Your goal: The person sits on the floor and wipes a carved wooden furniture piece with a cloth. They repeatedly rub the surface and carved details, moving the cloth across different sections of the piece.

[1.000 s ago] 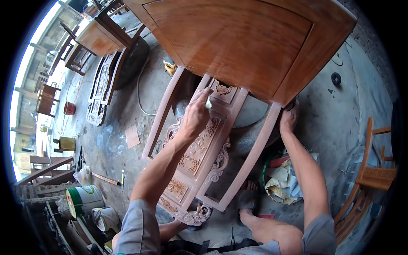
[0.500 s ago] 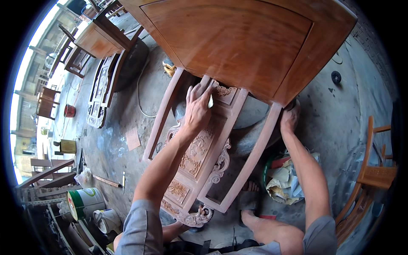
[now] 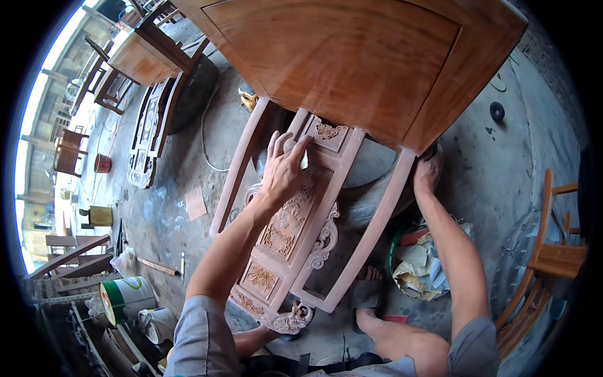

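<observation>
Concrete floor [image 3: 163, 223] underfoot. Nearest: carved chair back [image 3: 289, 220], pale and dusty-looking, lying with scrolled end closest. Hands well apart. With left hand [image 3: 284, 164]: pinching pale pad [image 3: 304, 159] at the inner left rail [image 3: 299, 121]. With right hand [image 3: 429, 171]: reaching to the joint of right post [image 3: 379, 220] and brown panel [image 3: 339, 56]; fingers partly hidden, cannot tell whether clamped. Judged step: rubbing down that rail. Likely calling next for light, even strokes lengthwise, sparing the carving [image 3: 279, 242]. Farther off: dark carved chair [image 3: 148, 135].
</observation>
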The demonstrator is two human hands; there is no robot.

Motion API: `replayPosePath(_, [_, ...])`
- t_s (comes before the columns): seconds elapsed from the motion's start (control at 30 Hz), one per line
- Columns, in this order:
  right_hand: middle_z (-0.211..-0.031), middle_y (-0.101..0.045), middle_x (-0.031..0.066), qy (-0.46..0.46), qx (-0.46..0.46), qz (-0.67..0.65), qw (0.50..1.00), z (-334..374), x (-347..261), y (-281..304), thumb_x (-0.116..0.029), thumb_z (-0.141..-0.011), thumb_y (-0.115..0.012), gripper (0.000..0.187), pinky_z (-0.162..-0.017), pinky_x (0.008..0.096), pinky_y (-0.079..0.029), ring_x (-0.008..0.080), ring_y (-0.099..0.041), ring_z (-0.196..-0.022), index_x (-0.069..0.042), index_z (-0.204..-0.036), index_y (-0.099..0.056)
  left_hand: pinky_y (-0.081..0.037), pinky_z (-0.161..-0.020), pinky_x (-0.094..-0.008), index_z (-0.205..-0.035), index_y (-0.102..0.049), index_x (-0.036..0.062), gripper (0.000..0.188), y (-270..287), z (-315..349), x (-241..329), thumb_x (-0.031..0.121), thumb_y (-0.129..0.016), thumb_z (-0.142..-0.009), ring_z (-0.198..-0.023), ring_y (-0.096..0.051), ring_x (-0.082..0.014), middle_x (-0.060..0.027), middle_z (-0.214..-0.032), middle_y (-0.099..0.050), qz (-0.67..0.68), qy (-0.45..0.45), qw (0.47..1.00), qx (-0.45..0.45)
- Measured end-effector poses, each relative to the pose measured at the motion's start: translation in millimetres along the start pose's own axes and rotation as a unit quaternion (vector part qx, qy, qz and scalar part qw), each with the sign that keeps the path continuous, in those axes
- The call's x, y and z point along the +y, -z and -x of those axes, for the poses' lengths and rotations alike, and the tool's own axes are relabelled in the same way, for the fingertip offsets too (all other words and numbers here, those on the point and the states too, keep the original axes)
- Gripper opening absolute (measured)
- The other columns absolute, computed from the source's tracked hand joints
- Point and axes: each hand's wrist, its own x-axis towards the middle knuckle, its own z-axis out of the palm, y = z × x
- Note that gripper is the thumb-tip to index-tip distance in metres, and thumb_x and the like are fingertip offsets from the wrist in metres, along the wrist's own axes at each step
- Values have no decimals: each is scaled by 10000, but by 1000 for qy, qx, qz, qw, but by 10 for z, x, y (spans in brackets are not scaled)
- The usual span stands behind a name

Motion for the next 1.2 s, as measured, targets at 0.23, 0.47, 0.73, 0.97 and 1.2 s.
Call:
replayPosePath(0.23, [-1460,-529,367,13,-2,-6,1000,8,-15,-33,-344,-1093,-449,583,-1187,515,-389,500,-499,-1380,118,-1447,-484,-275,-1257,-599,-1448,-592,132,694,-17,-172,60,42,-700,-769,-1432,-449,-442,-194,-1273,-708,-13,-11,999,48])
replayPosePath(0.47, [-1474,-521,364,12,1,4,1000,7,38,-37,-339,-1093,-450,581,-1191,508,-391,496,-494,-1392,112,-1458,-480,-279,-1258,-612,-1444,-612,157,693,74,-135,129,134,-789,-775,-1426,-466,-435,-198,-1259,-709,12,-25,1000,9])
replayPosePath(0.73, [-1460,-540,357,17,12,13,1000,25,8,-68,-316,-1091,-454,559,-1178,505,-410,490,-515,-1375,103,-1460,-484,-284,-1255,-609,-1433,-614,157,636,29,-90,63,-17,-643,-822,-1384,-510,-420,-137,-1248,-740,0,-19,1000,18])
replayPosePath(0.97, [-1451,-546,354,14,18,8,1000,6,-18,-45,-306,-1077,-469,553,-1177,510,-409,490,-518,-1367,101,-1450,-491,-345,-1212,-576,-1396,-648,156,632,43,-107,118,-28,-664,-792,-1363,-520,-405,-132,-1183,-744,22,-25,999,33])
replayPosePath(1.2, [-1438,-554,353,10,24,15,1000,4,20,-71,-316,-1078,-471,554,-1179,509,-403,487,-520,-1364,99,-1443,-496,-373,-1195,-506,-1399,-658,159,631,155,-141,73,116,-785,-782,-1378,-497,-372,-66,-1310,-722,80,-62,995,-25])
